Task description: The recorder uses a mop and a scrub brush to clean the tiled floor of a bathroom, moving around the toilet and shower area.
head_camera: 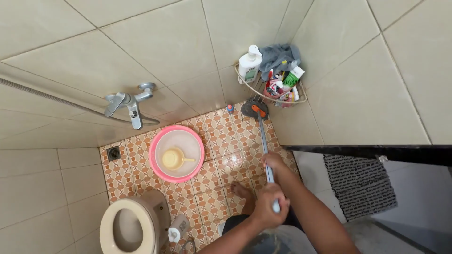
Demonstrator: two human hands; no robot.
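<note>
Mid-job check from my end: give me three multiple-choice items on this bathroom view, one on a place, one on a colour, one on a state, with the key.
1. Where does the brush head of the long-handled scrubber rest?
A. In the toilet bowl
B. On the floor tiles at the corner, below the wire corner rack
C. On the bath mat

2. What colour is the basin on the floor?
A. Pink
B. Blue
C. Black

3. How do the hands stand on the handle?
A. Both off it
B. Only one on it
C. Left hand and right hand both closed on it

Key: 1 B, the grey head sits on the patterned tiles by the corner under the rack. 2 A, its rim is pink, with a yellow scoop inside. 3 C, both fists wrap the handle, one above the other.
</note>
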